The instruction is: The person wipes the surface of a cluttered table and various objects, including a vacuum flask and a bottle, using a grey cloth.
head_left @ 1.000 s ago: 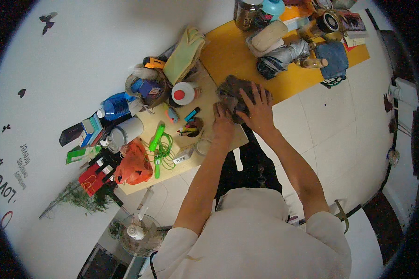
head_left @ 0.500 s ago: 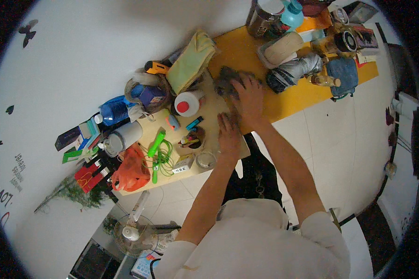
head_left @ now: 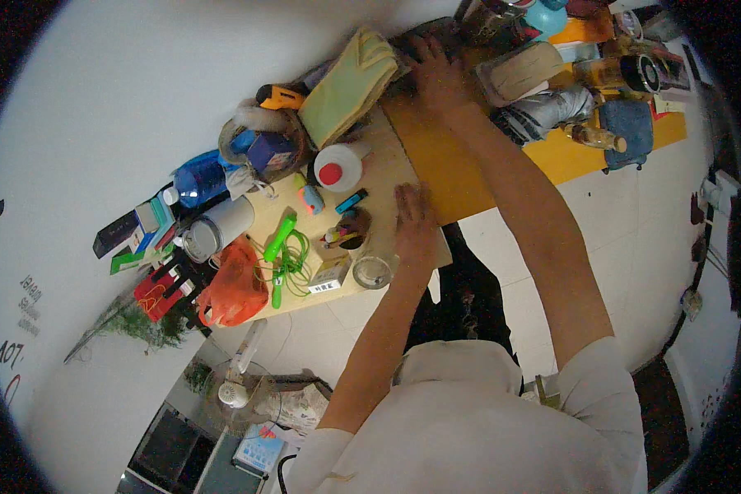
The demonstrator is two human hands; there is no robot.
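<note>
My right hand (head_left: 436, 72) reaches to the far edge of the table and holds a dark grey cloth (head_left: 416, 39) down with its fingers, right beside a folded yellow cloth (head_left: 350, 82). My left hand (head_left: 412, 221) lies flat and holds nothing, on the pale wooden tabletop (head_left: 387, 169) near its front edge. Just left of that hand stand a glass jar (head_left: 373, 270) and a dark cup of pens (head_left: 350, 232). The orange tabletop (head_left: 436, 156) runs under my right forearm.
The left part of the table is crowded: a white bottle with a red cap (head_left: 337, 166), a green cable (head_left: 284, 255), an orange bag (head_left: 235, 284), a steel flask (head_left: 214, 230), a blue bottle (head_left: 198, 177). Right of my arm lie a bundled umbrella (head_left: 543, 111) and a blue cloth (head_left: 626, 123).
My right hand has gone from the middle of the table to its far edge, taking the grey cloth along. My left hand came off the cloth and now rests near the front edge.
</note>
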